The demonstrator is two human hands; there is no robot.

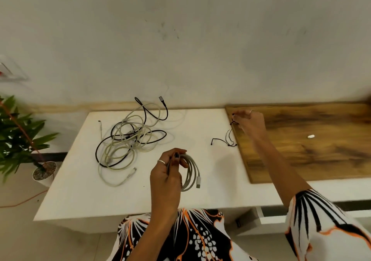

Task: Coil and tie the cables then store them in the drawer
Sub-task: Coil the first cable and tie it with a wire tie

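My left hand (168, 170) grips a coiled white cable (192, 173) above the front middle of the white table (80, 190); its plug end hangs at the coil's right. My right hand (250, 121) reaches to the left edge of the wooden board and pinches a thin black tie (232, 120). Other thin black ties (224, 140) lie on the table just below that hand. A tangled heap of white and black cables (130, 138) lies at the table's back left.
A wooden board (311, 150) covers the right side of the surface, with a small white object (311, 136) on it. A potted plant (24, 140) stands on the floor at left beside an orange cord (24, 201). A wall rises behind the table. A drawer front (271, 214) shows below the table's right.
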